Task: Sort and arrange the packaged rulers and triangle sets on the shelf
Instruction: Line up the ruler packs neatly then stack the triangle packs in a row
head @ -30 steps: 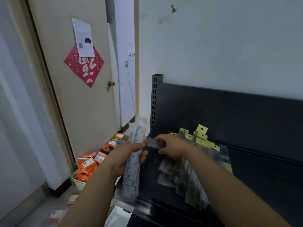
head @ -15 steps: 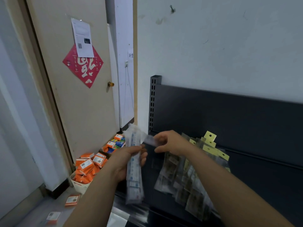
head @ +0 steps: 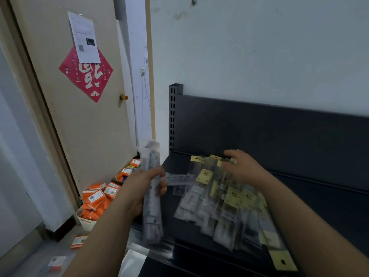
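My left hand (head: 146, 183) grips a bundle of clear packaged rulers (head: 152, 198), held upright at the left end of the black shelf (head: 311, 198). One more clear ruler pack (head: 177, 179) sticks out sideways from that hand toward the right. A messy heap of ruler and triangle-set packs (head: 223, 208) with yellow header cards lies on the shelf. My right hand (head: 242, 166) hovers over the back of the heap with fingers spread, holding nothing.
The shelf's black back panel (head: 259, 126) and slotted upright (head: 173, 116) stand against the white wall. On the floor at left, a tub of orange boxes (head: 95, 202) sits by a beige door (head: 75, 108), with loose orange boxes (head: 78, 241) nearby.
My right hand has let go of the small ruler pack and moved right, over the heap. The left hand still holds the bundle, now with that pack tucked in sideways.
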Demonstrator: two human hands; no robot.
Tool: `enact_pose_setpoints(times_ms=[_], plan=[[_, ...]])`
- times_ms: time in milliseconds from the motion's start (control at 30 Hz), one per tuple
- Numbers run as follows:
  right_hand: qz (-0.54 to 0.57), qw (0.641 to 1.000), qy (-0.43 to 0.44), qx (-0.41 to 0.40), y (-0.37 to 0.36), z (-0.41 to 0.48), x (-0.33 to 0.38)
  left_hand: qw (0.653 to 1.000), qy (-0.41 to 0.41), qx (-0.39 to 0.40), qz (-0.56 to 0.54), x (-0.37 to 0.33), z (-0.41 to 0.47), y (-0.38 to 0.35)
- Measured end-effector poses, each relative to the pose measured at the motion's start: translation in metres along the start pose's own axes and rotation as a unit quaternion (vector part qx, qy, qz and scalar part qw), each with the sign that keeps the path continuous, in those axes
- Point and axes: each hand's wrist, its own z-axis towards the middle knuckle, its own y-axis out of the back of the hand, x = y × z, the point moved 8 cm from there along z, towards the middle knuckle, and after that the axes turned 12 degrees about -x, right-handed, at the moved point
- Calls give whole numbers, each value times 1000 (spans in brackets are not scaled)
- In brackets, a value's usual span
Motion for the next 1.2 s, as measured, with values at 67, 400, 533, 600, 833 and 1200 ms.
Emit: enact_pose_setpoints(times_ms=[67, 400, 533, 600, 833, 1200], plan=[[-13, 997, -72, 28, 2, -14, -37, 999, 26, 10, 43, 10, -5, -6], [148, 957, -247, -14, -47, -50, -111, 990, 109, 79, 47, 46, -27, -34], [309, 908, -277, -60, -51, -51, -103, 987, 116, 93, 57, 53, -33, -35], [374, 878, -291, -63, -29, -71, -67, 988, 114, 96, 41, 53, -35, -37], [324, 928, -186, -9, 26, -111, -47, 975, 92, 197, -38, 56, -66, -92], [287, 949, -123, 44, 93, -152, -80, 953, -54, 299, -10, 84, -122, -214]])
